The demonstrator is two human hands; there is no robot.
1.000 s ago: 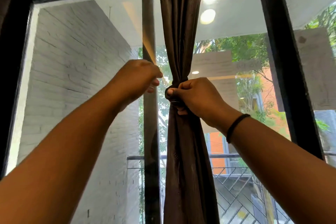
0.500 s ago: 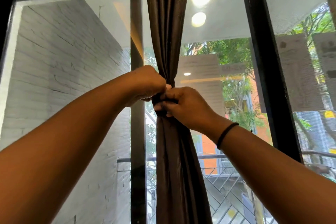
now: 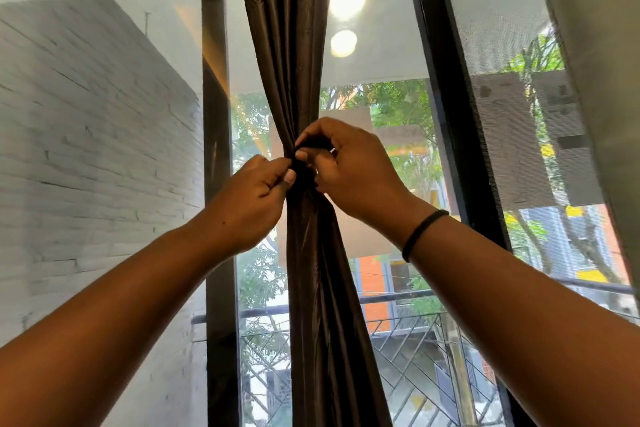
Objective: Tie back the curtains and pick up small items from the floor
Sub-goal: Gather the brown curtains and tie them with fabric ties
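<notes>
A dark brown glossy curtain (image 3: 287, 45) hangs gathered into one narrow bunch in front of the window. A dark tie band (image 3: 305, 173) cinches it at mid height, mostly hidden by my fingers. My left hand (image 3: 251, 203) pinches the band from the left side. My right hand (image 3: 349, 166) pinches it from the right and above, fingers curled over the knot. A black band sits on my right wrist (image 3: 423, 233). The floor and any small items are out of view.
Black window frame posts stand left (image 3: 216, 253) and right (image 3: 450, 149) of the curtain. Through the glass I see a white brick wall (image 3: 97, 149), a balcony railing (image 3: 398, 302) and trees. A grey wall edge (image 3: 595, 45) is at the far right.
My left hand has come in from the left to pinch the tie. My right hand has shifted from gripping round the bunch to pinching at the knot. The view has tilted slightly.
</notes>
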